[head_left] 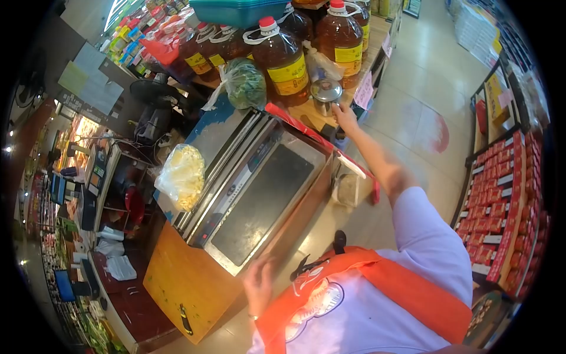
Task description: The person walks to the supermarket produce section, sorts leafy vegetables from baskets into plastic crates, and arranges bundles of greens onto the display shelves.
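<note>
My right hand (346,117) reaches out at the upper middle, its fingers closed at the side of a lidded metal cup (325,97) that stands on the wooden shelf. My left hand (257,284) is lower down, beside the near corner of the metal wrapping machine (262,203), its fingers loosely bent and apart with nothing visible in them. A bag of yellow food (181,177) lies on the machine's far side. Behind it sits a bag of green vegetables (244,82).
Large oil bottles (287,62) crowd behind the cup. A black-and-yellow cutter (186,320) lies on the wooden table (171,283). A clear container (348,189) is low beside the machine. Shelves of red packages (489,212) stand at the right, across the tiled floor (407,106).
</note>
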